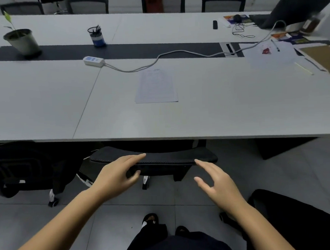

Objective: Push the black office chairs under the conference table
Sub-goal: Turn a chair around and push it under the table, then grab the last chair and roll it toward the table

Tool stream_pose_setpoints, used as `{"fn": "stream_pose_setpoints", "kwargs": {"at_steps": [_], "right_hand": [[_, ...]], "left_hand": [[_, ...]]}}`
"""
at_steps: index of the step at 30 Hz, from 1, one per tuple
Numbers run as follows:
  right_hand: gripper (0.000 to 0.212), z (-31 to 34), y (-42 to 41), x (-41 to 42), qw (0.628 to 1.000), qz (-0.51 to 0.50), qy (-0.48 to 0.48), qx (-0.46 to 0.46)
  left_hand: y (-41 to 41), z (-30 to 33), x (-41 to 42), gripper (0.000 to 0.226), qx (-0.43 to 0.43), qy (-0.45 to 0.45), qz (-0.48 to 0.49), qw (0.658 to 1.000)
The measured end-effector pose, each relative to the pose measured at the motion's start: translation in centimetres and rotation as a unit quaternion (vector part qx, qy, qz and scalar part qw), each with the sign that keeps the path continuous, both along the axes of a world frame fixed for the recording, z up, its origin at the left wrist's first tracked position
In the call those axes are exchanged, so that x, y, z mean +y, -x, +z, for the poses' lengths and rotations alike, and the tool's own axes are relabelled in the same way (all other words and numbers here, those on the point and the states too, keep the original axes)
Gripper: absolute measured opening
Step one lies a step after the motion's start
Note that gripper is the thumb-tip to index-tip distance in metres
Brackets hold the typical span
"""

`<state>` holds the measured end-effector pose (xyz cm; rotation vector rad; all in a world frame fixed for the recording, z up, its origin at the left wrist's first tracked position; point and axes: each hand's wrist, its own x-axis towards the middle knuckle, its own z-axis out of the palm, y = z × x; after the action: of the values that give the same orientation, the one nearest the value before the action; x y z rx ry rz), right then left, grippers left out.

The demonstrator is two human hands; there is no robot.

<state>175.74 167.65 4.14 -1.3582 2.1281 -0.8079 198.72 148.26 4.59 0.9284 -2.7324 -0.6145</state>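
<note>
A black office chair [162,157] stands in front of me with its seat under the edge of the grey conference table [45,112]; only the top of its backrest and its base show. My left hand [117,175] hovers at the backrest's top edge, fingers straight, thumb below the rim. My right hand [216,181] is open just short of the backrest's right end, not touching it. A second black chair [23,168] sits at the left, partly under the table. A third black chair [303,220] is at the lower right, out on the floor.
On the table lie a paper sheet [156,87], a white power strip [94,61] with its cable, a pen cup [97,36], a potted plant [21,39], and a laptop [288,9] with papers at the right. More chairs stand along the far side. My feet are on the tiled floor.
</note>
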Motion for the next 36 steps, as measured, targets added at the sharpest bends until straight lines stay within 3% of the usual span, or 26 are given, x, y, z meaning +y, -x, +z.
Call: {"fn": "stream_pose_setpoints", "kwargs": {"at_steps": [7, 12, 16, 20, 24, 28, 36], "right_hand": [[0.039, 1.6, -1.9, 8.6, 0.989, -0.128, 0.026, -0.067], [0.042, 2.8, -4.9, 12.7, 0.969, -0.227, 0.061, -0.079], [0.047, 3.8, -8.1, 14.9, 0.941, -0.31, 0.095, -0.099], [0.037, 4.2, -12.9, 17.8, 0.897, -0.403, 0.129, -0.124], [0.042, 3.8, -17.6, 21.7, 0.873, -0.459, 0.108, -0.125], [0.038, 4.1, -20.9, 24.9, 0.842, -0.514, 0.102, -0.128], [0.038, 4.6, -23.3, 32.7, 0.796, -0.588, 0.101, -0.107]], "left_hand": [[-0.3, 2.5, 8.9, 0.042, 0.145, -0.167, 0.05, 0.974], [-0.2, 1.8, 12.8, 0.06, 0.222, -0.237, 0.082, 0.942], [-0.3, 1.6, 14.4, 0.062, 0.217, -0.305, 0.017, 0.927], [-1.6, 1.7, 16.0, 0.06, 0.186, -0.347, -0.056, 0.917], [-2.8, 1.4, 18.4, 0.055, 0.15, -0.362, -0.132, 0.91], [-3.2, 1.6, 20.7, 0.032, 0.125, -0.367, -0.199, 0.9], [-1.3, 1.7, 27.2, 0.033, 0.1, -0.348, -0.284, 0.888]]}}
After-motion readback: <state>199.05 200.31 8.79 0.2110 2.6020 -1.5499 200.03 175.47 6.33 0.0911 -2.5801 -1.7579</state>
